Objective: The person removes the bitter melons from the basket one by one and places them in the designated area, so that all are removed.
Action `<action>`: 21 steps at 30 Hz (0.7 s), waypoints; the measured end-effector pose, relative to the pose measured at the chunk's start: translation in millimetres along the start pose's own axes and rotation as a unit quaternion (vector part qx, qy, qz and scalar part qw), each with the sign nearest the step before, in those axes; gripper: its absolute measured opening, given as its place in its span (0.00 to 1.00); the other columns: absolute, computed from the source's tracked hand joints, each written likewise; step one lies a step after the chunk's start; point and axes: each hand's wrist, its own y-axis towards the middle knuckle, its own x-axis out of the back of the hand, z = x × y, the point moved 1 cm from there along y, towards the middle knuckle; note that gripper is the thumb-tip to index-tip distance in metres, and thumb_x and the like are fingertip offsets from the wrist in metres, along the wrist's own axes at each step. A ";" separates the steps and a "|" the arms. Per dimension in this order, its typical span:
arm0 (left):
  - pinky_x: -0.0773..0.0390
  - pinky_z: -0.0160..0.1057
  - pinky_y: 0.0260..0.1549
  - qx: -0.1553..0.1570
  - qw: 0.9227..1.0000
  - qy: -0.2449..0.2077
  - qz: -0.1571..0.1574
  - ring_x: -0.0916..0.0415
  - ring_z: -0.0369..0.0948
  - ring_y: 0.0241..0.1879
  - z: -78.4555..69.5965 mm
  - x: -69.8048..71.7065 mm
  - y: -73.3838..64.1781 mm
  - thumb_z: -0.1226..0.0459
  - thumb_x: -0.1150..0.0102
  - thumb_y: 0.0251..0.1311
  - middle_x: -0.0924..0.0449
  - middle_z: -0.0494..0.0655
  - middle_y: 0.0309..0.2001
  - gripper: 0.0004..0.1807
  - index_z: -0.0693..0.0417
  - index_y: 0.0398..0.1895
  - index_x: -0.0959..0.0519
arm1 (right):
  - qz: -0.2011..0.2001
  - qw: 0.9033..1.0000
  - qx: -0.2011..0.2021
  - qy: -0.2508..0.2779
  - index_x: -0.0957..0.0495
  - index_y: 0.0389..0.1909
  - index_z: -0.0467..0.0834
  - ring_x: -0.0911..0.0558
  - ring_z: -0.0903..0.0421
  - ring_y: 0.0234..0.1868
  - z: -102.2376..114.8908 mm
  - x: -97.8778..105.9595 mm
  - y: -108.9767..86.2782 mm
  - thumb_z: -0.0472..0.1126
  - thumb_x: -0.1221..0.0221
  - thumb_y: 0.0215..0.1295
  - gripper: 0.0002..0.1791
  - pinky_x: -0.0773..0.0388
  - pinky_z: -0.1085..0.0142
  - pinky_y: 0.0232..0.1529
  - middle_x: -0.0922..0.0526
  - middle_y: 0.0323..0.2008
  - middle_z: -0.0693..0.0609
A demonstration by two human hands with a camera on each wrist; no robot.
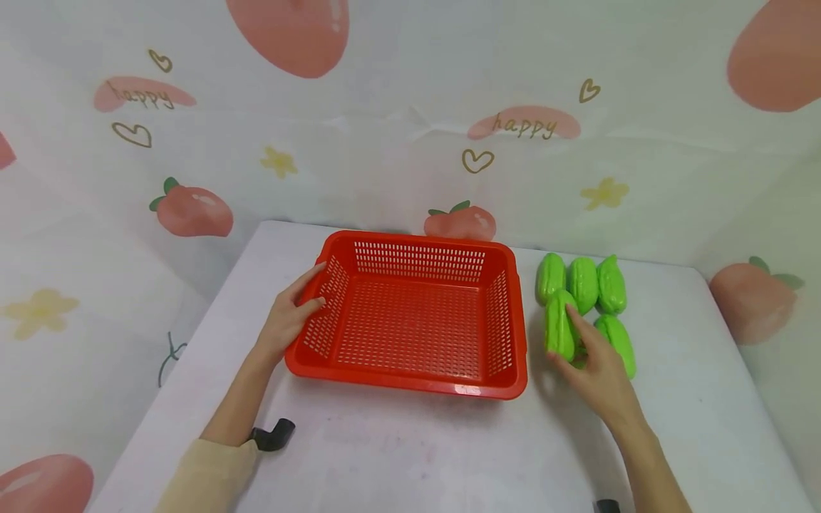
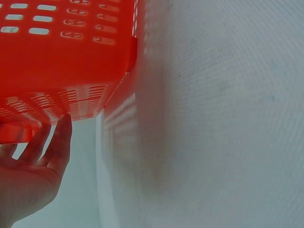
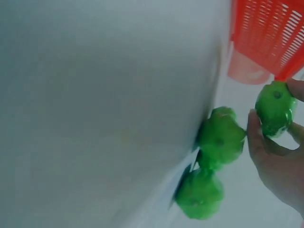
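My left hand (image 1: 288,313) grips the left rim of a red plastic basket (image 1: 410,385), thumb over the rim. Its fingers meet the outside of the perforated basket wall (image 2: 61,61) in the left wrist view. On the right, my right hand (image 1: 599,374) pinches a glossy green ribbed gourd (image 1: 560,328) between thumb and fingers. The right wrist view shows this held gourd (image 3: 275,108) end on, raised off the table. Several similar green gourds (image 1: 583,285) lie close around it, right of the basket; one is partly hidden by my right hand.
A white table (image 1: 410,456) carries everything. A curtain (image 1: 385,171) printed with fruit and hearts hangs behind and at both sides. Black fittings (image 1: 274,434) sit at my wrists. A thin dark cord (image 1: 169,356) shows at the left.
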 end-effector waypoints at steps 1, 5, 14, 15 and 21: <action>0.17 0.37 0.39 -0.001 1.000 0.001 0.000 0.33 0.54 0.55 0.0 -0.3 0.1 0.66 0.51 0.72 0.41 0.50 0.73 0.33 0.29 0.76 0.41 | -0.001 1.000 0.001 -0.004 0.41 0.76 0.46 0.29 0.52 0.46 -1.5 0.1 -1.0 0.36 0.28 0.55 0.49 0.33 0.77 0.40 0.24 0.57 0.38; 0.17 0.37 0.39 -0.004 1.000 -0.002 0.001 0.32 0.54 0.55 -1.1 -0.8 0.2 0.66 0.52 0.72 0.41 0.49 0.73 0.33 0.31 0.76 0.41 | -0.002 1.000 -0.007 -0.022 0.42 0.77 0.47 0.26 0.45 0.48 -4.4 -0.5 -3.0 0.37 0.28 0.55 0.49 0.29 0.70 0.42 0.27 0.59 0.34; 0.17 0.37 0.39 -0.003 1.000 -0.001 0.002 0.32 0.54 0.54 -0.7 -0.6 1.5 0.66 0.52 0.72 0.41 0.48 0.74 0.33 0.30 0.76 0.40 | 0.017 0.998 -0.001 -0.054 0.37 0.73 0.41 0.25 0.35 0.53 -1.8 -4.1 1.0 0.39 0.27 0.52 0.47 0.25 0.43 0.47 0.28 0.61 0.32; 0.17 0.37 0.39 -0.003 1.000 0.001 0.002 0.32 0.54 0.54 -0.7 -0.7 1.4 0.66 0.52 0.72 0.41 0.48 0.74 0.33 0.30 0.76 0.40 | 0.024 0.998 0.002 -0.060 0.36 0.73 0.40 0.24 0.35 0.53 -1.9 -4.6 1.8 0.39 0.27 0.52 0.46 0.25 0.42 0.48 0.27 0.60 0.32; 0.17 0.37 0.38 0.002 1.000 0.002 -0.001 0.31 0.54 0.54 -1.2 -1.1 0.5 0.66 0.52 0.72 0.41 0.49 0.73 0.33 0.30 0.76 0.40 | 0.054 0.994 0.010 -0.097 0.35 0.72 0.38 0.24 0.30 0.56 -4.3 -6.6 4.6 0.42 0.27 0.52 0.45 0.26 0.39 0.53 0.27 0.61 0.30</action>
